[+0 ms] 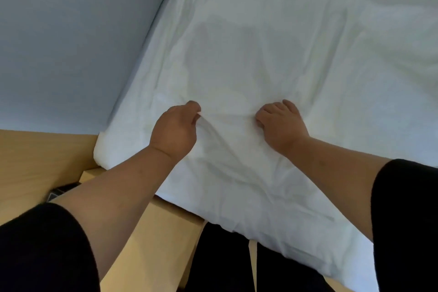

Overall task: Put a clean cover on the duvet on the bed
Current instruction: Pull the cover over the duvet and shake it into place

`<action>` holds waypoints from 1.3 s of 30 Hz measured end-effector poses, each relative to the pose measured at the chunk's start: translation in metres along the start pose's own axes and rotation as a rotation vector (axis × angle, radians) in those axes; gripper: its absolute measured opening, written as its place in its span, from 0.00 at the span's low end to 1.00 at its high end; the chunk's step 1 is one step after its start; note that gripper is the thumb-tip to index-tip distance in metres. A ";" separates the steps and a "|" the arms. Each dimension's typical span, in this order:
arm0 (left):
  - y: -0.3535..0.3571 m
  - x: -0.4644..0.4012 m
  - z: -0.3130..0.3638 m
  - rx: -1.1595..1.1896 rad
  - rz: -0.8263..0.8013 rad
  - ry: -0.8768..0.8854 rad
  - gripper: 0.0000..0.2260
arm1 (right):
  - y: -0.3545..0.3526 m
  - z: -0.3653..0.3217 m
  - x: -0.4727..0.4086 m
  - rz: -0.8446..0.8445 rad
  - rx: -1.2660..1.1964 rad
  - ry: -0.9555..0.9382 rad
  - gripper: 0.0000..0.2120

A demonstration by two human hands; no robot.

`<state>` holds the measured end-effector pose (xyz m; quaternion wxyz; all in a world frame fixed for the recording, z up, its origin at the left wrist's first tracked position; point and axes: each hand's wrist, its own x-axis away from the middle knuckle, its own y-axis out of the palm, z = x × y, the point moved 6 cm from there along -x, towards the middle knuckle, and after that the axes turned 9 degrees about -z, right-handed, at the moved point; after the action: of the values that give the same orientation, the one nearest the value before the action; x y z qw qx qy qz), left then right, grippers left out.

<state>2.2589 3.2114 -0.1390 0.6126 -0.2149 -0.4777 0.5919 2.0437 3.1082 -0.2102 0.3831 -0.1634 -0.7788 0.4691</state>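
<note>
- Spreading away beyond both hands, the white duvet cover (272, 42) lies over the bed, wrinkled, with broad flat cloth ahead of the fingers and off to the right.
- Left of the left hand (174, 129), the cover's long edge runs along a pale blue wall (66, 38); its rounded corner sits just outside that hand's wrist.
- Nearer than the hands, the cover's near edge hangs over a light wooden bed frame (163, 225), close to the person's dark clothing.
- The left hand is curled, fingers and thumb pinching a raised fold of the cover.
- The right hand (280, 123) is also curled, knuckles up, fingers dug into the same ridge of cloth, grasping it.
- The gathered ridge runs between the two hands, which are near each other but apart.
- Black sleeves (45, 249) cover both upper arms.
</note>
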 end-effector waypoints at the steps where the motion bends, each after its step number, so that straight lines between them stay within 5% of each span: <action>1: -0.013 -0.007 0.007 0.043 0.041 -0.034 0.09 | -0.007 0.002 0.001 0.007 -0.051 -0.002 0.07; 7: -0.070 -0.081 0.080 -0.110 0.221 0.326 0.13 | -0.031 0.035 0.029 -0.101 -0.095 0.034 0.21; 10: -0.041 -0.110 0.086 -0.330 0.085 0.461 0.12 | -0.017 0.064 0.040 -0.165 0.085 0.085 0.13; 14: 0.018 -0.107 0.039 -0.470 -0.270 0.354 0.19 | -0.033 0.103 0.034 0.045 0.048 0.190 0.10; 17: 0.030 -0.093 0.013 -0.396 -0.279 0.315 0.25 | -0.080 0.150 0.018 0.186 0.087 0.408 0.11; 20: 0.031 -0.096 0.006 -0.289 -0.261 0.177 0.28 | -0.098 0.172 -0.003 0.186 0.049 0.534 0.11; 23: 0.036 -0.097 0.012 -0.147 -0.329 0.129 0.44 | -0.061 0.158 -0.013 0.047 -0.091 0.569 0.12; 26: 0.061 -0.081 0.009 -0.363 -0.547 0.153 0.58 | -0.010 0.139 -0.002 -0.012 -0.341 0.593 0.11; 29: 0.082 -0.066 -0.012 -0.660 -0.596 0.123 0.46 | 0.016 0.117 0.024 0.025 -0.599 0.580 0.29; 32: 0.083 -0.064 -0.008 -0.697 -0.377 0.287 0.22 | 0.028 0.061 0.070 0.102 -0.289 0.357 0.45; 35: 0.069 -0.059 -0.002 -0.563 -0.247 0.366 0.15 | 0.065 0.013 0.112 0.030 -0.025 0.153 0.44; 39: 0.032 -0.038 0.000 -0.551 -0.271 0.343 0.17 | 0.073 0.024 0.114 -0.182 -0.074 0.355 0.31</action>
<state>2.2481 3.1832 -0.1782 0.6761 -0.4028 -0.5339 0.3093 1.9439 3.2008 -0.2282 0.5490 -0.1863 -0.7272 0.3674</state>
